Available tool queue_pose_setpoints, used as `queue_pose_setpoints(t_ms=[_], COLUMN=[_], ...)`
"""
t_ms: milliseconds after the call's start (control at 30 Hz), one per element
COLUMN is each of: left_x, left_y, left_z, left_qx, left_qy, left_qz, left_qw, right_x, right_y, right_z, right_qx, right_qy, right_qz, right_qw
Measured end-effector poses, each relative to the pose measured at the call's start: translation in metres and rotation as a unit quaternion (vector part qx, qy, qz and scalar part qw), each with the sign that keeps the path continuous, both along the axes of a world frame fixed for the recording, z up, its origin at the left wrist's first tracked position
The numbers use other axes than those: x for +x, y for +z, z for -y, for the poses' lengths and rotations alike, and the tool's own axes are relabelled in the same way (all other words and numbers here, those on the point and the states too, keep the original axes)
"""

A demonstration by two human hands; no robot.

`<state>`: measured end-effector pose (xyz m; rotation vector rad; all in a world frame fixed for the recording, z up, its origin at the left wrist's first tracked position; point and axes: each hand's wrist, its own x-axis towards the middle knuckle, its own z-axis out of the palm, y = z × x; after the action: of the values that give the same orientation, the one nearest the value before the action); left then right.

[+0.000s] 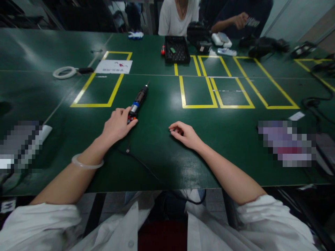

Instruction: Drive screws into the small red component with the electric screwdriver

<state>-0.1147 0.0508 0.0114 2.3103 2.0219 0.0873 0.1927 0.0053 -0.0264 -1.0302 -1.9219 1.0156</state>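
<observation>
"Left hand?"
"Fingers touching rear of black-silver-blue cylindrical screwdriver, tip ahead; can't tell if grasping."
"Right hand?"
"Fingers loosely curled, released. Below: glossy green table. Beyond: black plastic tray, white-shirted person."

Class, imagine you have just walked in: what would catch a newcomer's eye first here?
Probably the bright yellow outlines marked across the dark green table. Next, perhaps, the screwdriver-like tool with its blue band, left of centre, its rear end at the person's left grip. At the far side, a black tray lies before someone in a white top.
</observation>
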Motion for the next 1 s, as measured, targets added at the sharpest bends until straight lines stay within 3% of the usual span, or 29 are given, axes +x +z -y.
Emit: queue_pose_setpoints(t_ms=[300, 500, 700, 900, 1000], left_x=[-0.102, -0.144, -0.142, -0.126, -0.125], left_y=[0.0, -0.003, -0.003, 0.002, 0.004], left_z=[-0.054, -0.077, -0.069, -0.06, -0.063], left_qx=[-0.008, 0.0, 0.087, 0.106, 0.109], left_qy=[0.119, 0.173, 0.181, 0.155, 0.185], left_qz=[-0.022, -0.041, -0.013, -0.005, 0.0], left_qw=[0.993, 0.984, 0.98, 0.982, 0.977], right_x=[0.001, 0.002, 0.002, 0.003, 0.002], right_y=[-0.001, -0.004, -0.004, -0.005, -0.005], right_z=[0.0, 0.001, 0.002, 0.001, 0.001], right_qx=[-0.002, 0.001, 0.005, 0.016, 0.023], right_qy=[0.012, 0.019, 0.021, 0.021, 0.021], right_qz=[0.009, 0.013, 0.017, 0.018, 0.016], right_qw=[1.0, 1.0, 1.0, 0.999, 0.999])
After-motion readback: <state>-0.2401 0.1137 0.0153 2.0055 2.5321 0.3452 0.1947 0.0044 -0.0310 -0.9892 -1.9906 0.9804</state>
